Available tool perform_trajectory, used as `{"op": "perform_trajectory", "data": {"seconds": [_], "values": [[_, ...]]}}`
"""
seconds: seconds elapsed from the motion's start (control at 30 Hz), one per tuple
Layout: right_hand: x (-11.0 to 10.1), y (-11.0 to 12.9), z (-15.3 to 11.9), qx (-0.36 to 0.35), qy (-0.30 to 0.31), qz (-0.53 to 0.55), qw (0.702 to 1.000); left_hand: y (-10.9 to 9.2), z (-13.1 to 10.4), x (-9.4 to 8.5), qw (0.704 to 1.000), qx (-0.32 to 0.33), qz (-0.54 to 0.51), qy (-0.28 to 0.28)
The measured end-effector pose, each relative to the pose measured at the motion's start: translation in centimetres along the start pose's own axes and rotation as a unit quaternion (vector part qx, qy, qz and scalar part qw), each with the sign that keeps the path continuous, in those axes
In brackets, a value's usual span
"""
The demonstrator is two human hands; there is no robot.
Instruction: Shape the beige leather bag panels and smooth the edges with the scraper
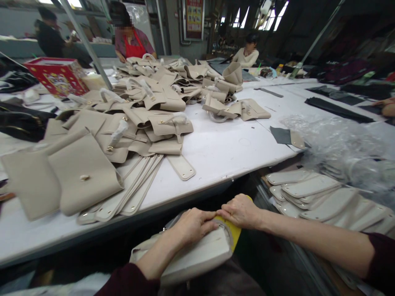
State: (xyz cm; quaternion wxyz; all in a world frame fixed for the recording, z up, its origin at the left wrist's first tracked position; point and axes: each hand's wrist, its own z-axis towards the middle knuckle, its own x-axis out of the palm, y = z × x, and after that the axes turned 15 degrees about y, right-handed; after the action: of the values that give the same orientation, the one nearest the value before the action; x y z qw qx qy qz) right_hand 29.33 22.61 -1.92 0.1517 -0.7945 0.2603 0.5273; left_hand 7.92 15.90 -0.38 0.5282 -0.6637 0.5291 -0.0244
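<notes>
Both hands close on a pale, boxy, leather-like piece and a yellow strip at its end.
The pale piece [197, 255], smooth-faced with soft rounded edges, lies under the left hand [191, 226], whose fingers curl together over its far side, clamped on it. The flat, bright yellow strip [236, 235] curves round the piece's end, directly below the right hand [242, 211], whose bent fingers pinch it, just beside the left fingertips. Right of the right fingers, long flat panels [321, 187] with rounded corners and metal studs overlap near crinkled clear plastic [345, 139]; beyond the left fingers, matte beige bag pieces [89, 172] heap on a white table [222, 152].
</notes>
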Motion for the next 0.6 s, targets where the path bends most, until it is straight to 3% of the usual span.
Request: {"op": "perform_trajectory", "data": {"seconds": [0.37,0.5,0.6], "values": [[1.0,2.9,-1.2,0.083,0.021,0.021,0.996,0.0,-0.2,1.0,0.994,-0.016,0.107,-0.017],[1.2,4.1,-1.4,0.081,0.006,0.013,0.997,-0.4,-1.0,0.8,0.999,-0.024,0.031,-0.009],[0.8,4.2,-1.1,0.035,-0.031,0.016,0.999,1.3,-3.4,-0.4,0.997,-0.042,-0.047,-0.052]]}}
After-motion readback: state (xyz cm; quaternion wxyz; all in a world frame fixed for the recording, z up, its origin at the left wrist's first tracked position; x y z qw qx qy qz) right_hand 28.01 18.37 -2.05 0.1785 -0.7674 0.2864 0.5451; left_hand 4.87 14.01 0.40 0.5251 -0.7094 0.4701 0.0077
